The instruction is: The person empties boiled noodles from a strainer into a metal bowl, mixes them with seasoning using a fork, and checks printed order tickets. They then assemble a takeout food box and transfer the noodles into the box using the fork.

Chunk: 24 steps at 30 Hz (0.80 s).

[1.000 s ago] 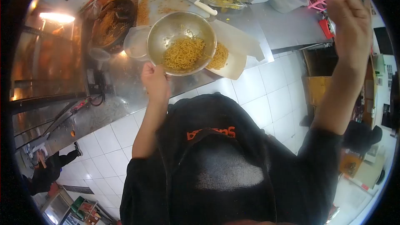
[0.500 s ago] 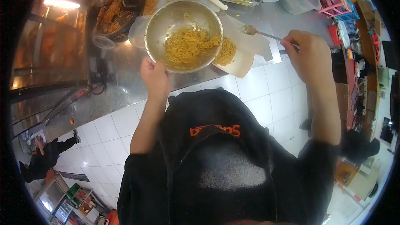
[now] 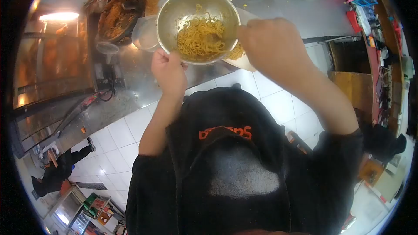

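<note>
Here, hands (image 3: 167, 72) at noodle bowl (image 3: 174, 13).

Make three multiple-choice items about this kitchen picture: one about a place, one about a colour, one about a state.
1. Where is the metal bowl?
A. on the floor
B. held up over the steel counter
C. inside a pan

2. What colour is the print on the black top?
A. orange
B. green
C. white

3. How is the left hand?
A. flat on the counter
B. hanging free
C. gripping the bowl's rim

Answers: 1 B, the bowl is raised above the counter edge. 2 A, the letters show orange. 3 C, its fingers close on the near rim while the right hand works at the noodles.
</note>
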Available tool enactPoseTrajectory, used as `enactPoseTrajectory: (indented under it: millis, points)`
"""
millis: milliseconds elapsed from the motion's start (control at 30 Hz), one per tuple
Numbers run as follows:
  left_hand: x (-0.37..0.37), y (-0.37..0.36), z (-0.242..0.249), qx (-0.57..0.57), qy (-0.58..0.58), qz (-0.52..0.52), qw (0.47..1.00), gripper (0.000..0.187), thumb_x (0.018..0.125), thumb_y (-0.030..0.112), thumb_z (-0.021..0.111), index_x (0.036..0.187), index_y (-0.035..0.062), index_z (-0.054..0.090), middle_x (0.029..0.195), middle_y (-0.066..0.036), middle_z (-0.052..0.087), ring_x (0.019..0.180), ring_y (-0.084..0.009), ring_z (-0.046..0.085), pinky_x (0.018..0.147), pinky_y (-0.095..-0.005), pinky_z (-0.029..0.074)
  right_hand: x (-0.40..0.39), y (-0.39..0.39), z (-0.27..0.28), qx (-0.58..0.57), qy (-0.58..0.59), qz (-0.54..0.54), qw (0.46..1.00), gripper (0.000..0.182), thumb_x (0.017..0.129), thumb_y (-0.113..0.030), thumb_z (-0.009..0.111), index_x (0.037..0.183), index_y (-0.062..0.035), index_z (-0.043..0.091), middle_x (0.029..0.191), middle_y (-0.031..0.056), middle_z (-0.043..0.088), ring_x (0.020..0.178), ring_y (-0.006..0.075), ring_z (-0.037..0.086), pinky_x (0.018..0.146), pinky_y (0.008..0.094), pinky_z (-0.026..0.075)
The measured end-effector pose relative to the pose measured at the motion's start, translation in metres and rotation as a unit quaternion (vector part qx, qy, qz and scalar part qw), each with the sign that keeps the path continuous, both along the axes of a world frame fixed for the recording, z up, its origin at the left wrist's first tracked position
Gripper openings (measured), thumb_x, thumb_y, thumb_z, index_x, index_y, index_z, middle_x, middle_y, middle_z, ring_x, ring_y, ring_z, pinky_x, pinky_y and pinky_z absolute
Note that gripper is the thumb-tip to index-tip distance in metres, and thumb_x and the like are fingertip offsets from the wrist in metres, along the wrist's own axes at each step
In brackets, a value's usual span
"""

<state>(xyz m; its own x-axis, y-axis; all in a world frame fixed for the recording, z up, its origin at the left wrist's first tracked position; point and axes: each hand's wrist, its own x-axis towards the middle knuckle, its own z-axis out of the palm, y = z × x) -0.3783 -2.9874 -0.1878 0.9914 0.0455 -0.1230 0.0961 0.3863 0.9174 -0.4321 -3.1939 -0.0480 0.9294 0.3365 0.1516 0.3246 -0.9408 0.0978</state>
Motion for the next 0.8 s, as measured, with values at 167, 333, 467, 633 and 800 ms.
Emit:
enactPoseTrajectory:
  millis: [167, 333, 467, 633, 800]
  points:
    - [0.005, -0.019, 0.001, 0.065, -0.028, 0.023, 0.997, 0.015, 0.078, -0.006, 0.050, 0.073, 0.0066, 0.043, 0.062, -0.006, 0.054, 0.045, -0.0082, 0.048, 0.040, -0.0225, 0.039, -0.008, -0.049, 0.010, -0.012, -0.142, -0.029, 0.989, 0.006, 0.077, -0.014, 0.060, 0.074, -0.0098, 0.062, 0.066, 0.0064, 0.059, 0.064, 0.0264, 0.061, 0.058, 0.0377, 0.048]
    - [0.009, -0.012, 0.000, 0.036, -0.049, 0.024, 0.998, 0.016, 0.079, -0.006, 0.048, 0.073, 0.0080, 0.044, 0.062, -0.005, 0.055, 0.043, -0.0069, 0.046, 0.038, -0.0210, 0.037, -0.032, -0.084, -0.015, 0.097, -0.096, -0.204, 0.969, 0.012, 0.078, -0.020, 0.061, 0.075, -0.0083, 0.063, 0.070, 0.0112, 0.061, 0.066, 0.0311, 0.061, 0.058, 0.0412, 0.047]
    - [0.010, -0.006, -0.005, 0.034, -0.049, 0.000, 0.998, 0.016, 0.085, -0.004, 0.048, 0.075, 0.0087, 0.043, 0.061, -0.003, 0.052, 0.047, -0.0077, 0.045, 0.042, -0.0210, 0.035, -0.025, -0.082, -0.097, 0.153, 0.018, -0.220, 0.963, 0.013, 0.076, -0.021, 0.060, 0.072, -0.0093, 0.065, 0.070, 0.0116, 0.063, 0.066, 0.0313, 0.062, 0.062, 0.0422, 0.049]
    - [0.010, -0.016, -0.013, 0.008, -0.062, 0.014, 0.998, 0.018, 0.079, -0.009, 0.047, 0.073, 0.0082, 0.043, 0.065, -0.005, 0.055, 0.048, -0.0080, 0.048, 0.042, -0.0212, 0.036, -0.022, -0.082, -0.140, 0.280, 0.132, -0.154, 0.938, 0.012, 0.076, -0.020, 0.065, 0.077, -0.0078, 0.066, 0.074, 0.0098, 0.066, 0.068, 0.0273, 0.062, 0.062, 0.0370, 0.048]
    - [0.014, -0.023, -0.027, 0.048, -0.062, 0.067, 0.995, 0.018, 0.078, -0.010, 0.047, 0.074, 0.0075, 0.043, 0.068, -0.006, 0.056, 0.051, -0.0088, 0.049, 0.044, -0.0218, 0.037, -0.031, -0.122, -0.124, 0.445, 0.134, -0.156, 0.872, 0.017, 0.077, -0.024, 0.068, 0.080, -0.0076, 0.069, 0.072, 0.0100, 0.067, 0.063, 0.0228, 0.063, 0.061, 0.0332, 0.049]
